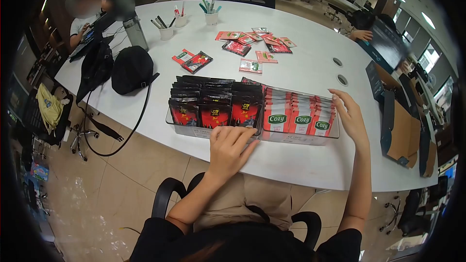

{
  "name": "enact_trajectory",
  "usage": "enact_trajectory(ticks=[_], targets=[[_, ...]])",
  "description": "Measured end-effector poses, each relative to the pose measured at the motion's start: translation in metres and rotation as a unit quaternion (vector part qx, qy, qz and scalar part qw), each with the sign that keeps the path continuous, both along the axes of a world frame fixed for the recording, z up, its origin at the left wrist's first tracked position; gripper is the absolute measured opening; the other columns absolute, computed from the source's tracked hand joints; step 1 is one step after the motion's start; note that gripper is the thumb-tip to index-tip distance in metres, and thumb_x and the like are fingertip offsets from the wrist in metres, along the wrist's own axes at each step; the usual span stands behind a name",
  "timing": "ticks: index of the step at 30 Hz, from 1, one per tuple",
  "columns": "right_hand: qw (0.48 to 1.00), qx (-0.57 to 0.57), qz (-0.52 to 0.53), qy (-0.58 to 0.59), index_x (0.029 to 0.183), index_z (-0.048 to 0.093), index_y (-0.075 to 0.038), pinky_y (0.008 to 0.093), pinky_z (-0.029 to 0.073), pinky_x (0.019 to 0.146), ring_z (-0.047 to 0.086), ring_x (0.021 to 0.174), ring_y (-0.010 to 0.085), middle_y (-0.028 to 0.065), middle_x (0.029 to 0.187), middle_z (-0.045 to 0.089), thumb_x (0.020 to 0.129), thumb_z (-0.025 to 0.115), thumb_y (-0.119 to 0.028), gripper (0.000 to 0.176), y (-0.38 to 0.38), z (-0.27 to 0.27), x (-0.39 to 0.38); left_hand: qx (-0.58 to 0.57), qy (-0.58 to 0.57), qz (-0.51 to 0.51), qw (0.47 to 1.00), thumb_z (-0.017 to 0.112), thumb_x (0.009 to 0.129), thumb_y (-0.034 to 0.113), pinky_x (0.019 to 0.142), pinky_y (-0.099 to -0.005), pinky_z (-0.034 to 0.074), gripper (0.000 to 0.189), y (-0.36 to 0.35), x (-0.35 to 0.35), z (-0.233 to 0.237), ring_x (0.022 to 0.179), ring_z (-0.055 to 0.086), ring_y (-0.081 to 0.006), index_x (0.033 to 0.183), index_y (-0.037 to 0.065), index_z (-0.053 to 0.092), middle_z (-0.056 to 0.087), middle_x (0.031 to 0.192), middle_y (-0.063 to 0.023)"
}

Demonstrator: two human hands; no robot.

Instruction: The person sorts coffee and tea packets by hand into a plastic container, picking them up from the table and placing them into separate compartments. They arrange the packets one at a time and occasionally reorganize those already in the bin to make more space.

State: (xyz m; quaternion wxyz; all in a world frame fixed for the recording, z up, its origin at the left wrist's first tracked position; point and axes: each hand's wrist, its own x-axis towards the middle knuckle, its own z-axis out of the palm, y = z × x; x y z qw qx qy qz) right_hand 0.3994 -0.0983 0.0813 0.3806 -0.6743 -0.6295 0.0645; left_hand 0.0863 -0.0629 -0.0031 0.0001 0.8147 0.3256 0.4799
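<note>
A clear plastic bin (194, 132) stands near the table's front edge, with upright rows of black-and-red coffee sachets (215, 114). Directly right of it is another clear bin (296, 139), filled with red-and-white Cozy tea sachets (302, 122). My left hand (231, 149) lies against the front of the coffee bin at its right end, fingers stretched and slightly bent. At the tea bin's right side is my right hand (350, 116), its fingers extended near the back right corner; whether they touch the bin is hard to tell. Neither hand has a sachet in it.
Loose tea sachets (266, 57) and coffee sachets (198, 62) lie behind the bins. Farther back stand pen cups (211, 18) and a bottle (136, 33). A black cap (132, 69) and bag are left; open cardboard boxes (402, 131) are right. Two people sit across the table.
</note>
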Motion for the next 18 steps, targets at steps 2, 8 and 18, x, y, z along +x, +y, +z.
enact_trajectory(ticks=[2,8,18], targets=[[0.995,-0.054,0.013,0.082,0.117,0.061,-0.002,0.0279,0.044,0.079,0.056,0.086,0.0147,0.0080,0.097,0.065,0.100,0.044,-0.035,0.040,0.015,-0.017,0.024,0.005,-0.004,0.007,1.000,0.077,0.072,0.019,0.082,-0.0330,0.035,0.027,0.000,0.001,0.001,0.082,0.055,-0.0172,0.097,0.011,0.069,0.064,0.089,0.0018],[0.976,-0.083,0.051,0.195,0.115,0.062,-0.003,0.0194,0.040,0.072,0.047,0.077,0.0055,0.0005,0.090,0.060,0.103,0.036,-0.032,0.041,0.023,-0.035,0.020,0.000,-0.004,0.012,1.000,0.079,0.070,0.018,0.078,-0.0326,0.037,0.027,0.001,0.002,0.000,0.080,0.056,-0.0163,0.095,0.012,0.069,0.065,0.090,0.0028],[0.957,-0.076,0.043,0.277,0.113,0.061,-0.002,0.0200,0.042,0.077,0.051,0.081,0.0053,0.0000,0.088,0.060,0.102,0.043,-0.028,0.034,0.022,-0.038,0.016,-0.005,0.014,0.019,1.000,0.081,0.068,0.019,0.078,-0.0319,0.036,0.032,0.002,0.002,0.000,0.080,0.056,-0.0150,0.097,0.014,0.070,0.064,0.088,0.0041]])
